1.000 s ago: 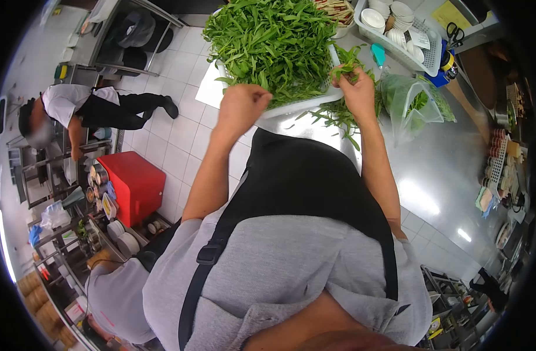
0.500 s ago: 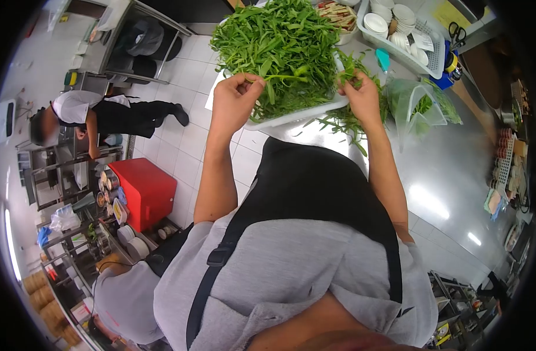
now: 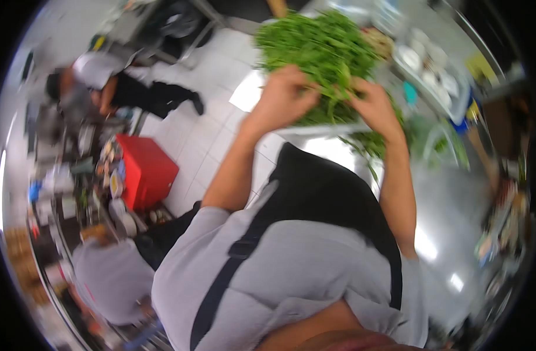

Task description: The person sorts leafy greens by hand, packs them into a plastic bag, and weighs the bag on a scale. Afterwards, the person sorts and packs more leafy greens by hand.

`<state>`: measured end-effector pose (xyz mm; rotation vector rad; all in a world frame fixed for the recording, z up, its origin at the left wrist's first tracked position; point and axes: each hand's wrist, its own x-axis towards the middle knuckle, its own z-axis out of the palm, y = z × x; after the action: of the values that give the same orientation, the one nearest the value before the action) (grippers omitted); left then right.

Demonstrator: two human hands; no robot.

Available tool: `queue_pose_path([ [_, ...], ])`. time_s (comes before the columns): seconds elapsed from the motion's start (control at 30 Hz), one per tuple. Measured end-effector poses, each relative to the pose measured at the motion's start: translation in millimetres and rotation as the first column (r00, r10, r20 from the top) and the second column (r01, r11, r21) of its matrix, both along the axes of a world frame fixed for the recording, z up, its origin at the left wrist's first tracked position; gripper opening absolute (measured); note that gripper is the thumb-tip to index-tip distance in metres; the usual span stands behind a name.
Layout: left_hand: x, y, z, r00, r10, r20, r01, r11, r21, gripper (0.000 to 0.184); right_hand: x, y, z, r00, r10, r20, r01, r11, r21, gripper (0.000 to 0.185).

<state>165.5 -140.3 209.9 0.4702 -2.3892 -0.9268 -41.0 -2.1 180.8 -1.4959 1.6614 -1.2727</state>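
Observation:
A heap of leafy green stems (image 3: 317, 44) fills a white basket (image 3: 326, 130) at the top centre of the head view. My left hand (image 3: 284, 100) is closed in a pinch on a green stem over the front left part of the heap. At the right, my right hand (image 3: 374, 106) pinches the same greens, close to my left hand. A leafy sprig stands up between the two hands. More loose greens (image 3: 367, 143) lie on the steel table (image 3: 449, 205), below and beside my right hand. Motion blurs the fingertips.
Right of the greens lie a clear plastic bag (image 3: 440, 143) with greens, a teal object (image 3: 409, 92) and a basket of white dishes (image 3: 434, 76). A red box (image 3: 145, 172) stands at the left. One co-worker (image 3: 95, 70) is at upper left, another (image 3: 113, 281) at lower left.
The view has shifted and blurred. My hands have come closer together over the greens. My left hand, earlier holding a stem at the basket's left, is now near my right hand.

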Motion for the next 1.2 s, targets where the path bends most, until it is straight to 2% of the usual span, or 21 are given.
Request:
queue_pose_path([
  [0.03, -4.1, -1.3, -6.1, 0.999, -0.017, -0.047, 0.014, 0.998, -0.067, 0.013, -1.1, -5.7, -7.6, 0.992, 0.007, -0.123, -0.004, 1.0, 0.023, 0.025],
  [0.1, -5.7, -4.9, -12.1, 0.996, -0.005, -0.085, -0.007, 0.989, -0.149, 0.014, 9.0, -12.6, -2.8, 0.996, 0.02, -0.088, -0.023, 0.999, -0.028, 0.025],
  [0.17, -2.2, 7.2, 4.0, 0.989, 0.117, -0.09, -0.119, 0.993, -0.009, 0.014, 11.6, -14.5, 2.8, 0.997, 0.004, -0.072, 0.003, 0.995, 0.096, 0.024],
  [0.2, -0.5, 10.5, 6.1, 0.972, 0.198, -0.13, -0.193, 0.98, 0.048, 0.013, 8.8, -13.8, -1.9, 1.0, -0.012, 0.015, 0.008, 0.977, 0.213, 0.02],
  [0.27, -1.5, 16.3, 7.3, 0.929, 0.317, -0.189, -0.285, 0.942, 0.18, 0.013, 12.4, -15.6, -10.2, 0.985, -0.094, 0.147, 0.068, 0.982, 0.175, 0.018],
  [0.33, -1.0, 20.4, -2.1, 0.933, 0.328, -0.146, -0.278, 0.918, 0.284, 0.012, 14.8, -16.7, -23.7, 0.948, -0.148, 0.281, 0.118, 0.986, 0.119, 0.017],
  [0.37, 1.8, 19.3, -7.7, 0.935, 0.331, -0.123, -0.276, 0.902, 0.333, 0.011, 15.2, -19.5, -26.9, 0.955, -0.147, 0.258, 0.118, 0.985, 0.126, 0.017],
  [0.47, -3.8, 18.1, -39.8, 0.957, 0.226, -0.183, -0.156, 0.931, 0.331, 0.009, 15.8, -22.4, -35.1, 0.975, -0.12, 0.185, 0.103, 0.989, 0.104, 0.018],
  [0.53, -5.2, 9.9, -67.0, 0.937, 0.306, -0.166, -0.254, 0.927, 0.278, 0.007, 13.7, -19.1, -34.7, 0.99, -0.123, 0.065, 0.118, 0.989, 0.086, 0.02],
  [0.57, -4.8, 8.7, -69.6, 0.92, 0.369, -0.134, -0.302, 0.883, 0.359, 0.009, 10.0, -14.8, -33.8, 0.989, -0.147, -0.026, 0.149, 0.983, 0.11, 0.021],
  [0.6, -2.5, 6.3, -70.5, 0.885, 0.411, -0.221, -0.287, 0.853, 0.436, 0.011, 13.5, -13.3, -20.7, 0.982, -0.157, 0.1, 0.145, 0.982, 0.119, 0.025],
  [0.63, 6.6, 0.8, -58.6, 0.901, 0.402, -0.165, -0.333, 0.882, 0.334, 0.018, 12.4, -13.4, -17.8, 0.97, -0.154, 0.19, 0.128, 0.981, 0.145, 0.025],
  [0.7, 21.0, 4.4, -35.5, 0.939, 0.345, -0.004, -0.311, 0.851, 0.424, 0.04, 11.9, -10.9, -16.9, 0.929, -0.153, 0.336, 0.108, 0.983, 0.148, 0.023],
  [0.77, 17.4, 7.8, -29.8, 0.985, 0.165, -0.043, -0.125, 0.871, 0.476, 0.05, 14.8, -14.5, 1.5, 0.897, -0.156, 0.413, 0.101, 0.983, 0.151, 0.023],
  [0.87, -7.7, 7.6, -29.8, 0.997, 0.03, -0.075, 0.005, 0.905, 0.426, 0.048, 0.4, -17.8, 6.0, 0.922, -0.036, 0.386, -0.022, 0.989, 0.146, 0.023],
  [0.93, -23.6, -3.7, -45.9, 0.998, 0.054, -0.024, -0.037, 0.89, 0.455, 0.045, -5.1, -18.4, 15.9, 0.932, 0.035, 0.361, -0.095, 0.984, 0.15, 0.024],
  [0.97, -31.4, -6.2, -46.9, 0.998, 0.06, -0.002, -0.052, 0.884, 0.465, 0.044, -7.0, -16.2, 17.8, 0.929, -0.023, 0.369, -0.021, 0.993, 0.115, 0.024],
  [1.0, -34.6, -7.2, -48.1, 0.997, 0.074, -0.006, -0.06, 0.857, 0.513, 0.027, -9.1, -13.4, 19.9, 0.922, -0.083, 0.379, 0.057, 0.995, 0.08, 0.025],
  [1.07, -37.3, -7.6, -44.8, 0.989, 0.114, -0.092, -0.034, 0.79, 0.612, 0.024, -17.8, -5.3, 23.5, 0.892, -0.211, 0.4, 0.219, 0.975, 0.025, 0.024],
  [1.1, -36.5, -8.1, -41.8, 0.982, 0.14, -0.126, -0.022, 0.751, 0.66, 0.023, -25.7, 1.7, 18.9, 0.869, -0.254, 0.424, 0.256, 0.965, 0.052, 0.024],
  [1.2, -35.6, -11.8, -32.1, 0.98, 0.175, -0.097, -0.063, 0.732, 0.678, 0.023, -39.2, 23.7, -2.3, 0.819, -0.347, 0.457, 0.304, 0.938, 0.166, 0.023],
])
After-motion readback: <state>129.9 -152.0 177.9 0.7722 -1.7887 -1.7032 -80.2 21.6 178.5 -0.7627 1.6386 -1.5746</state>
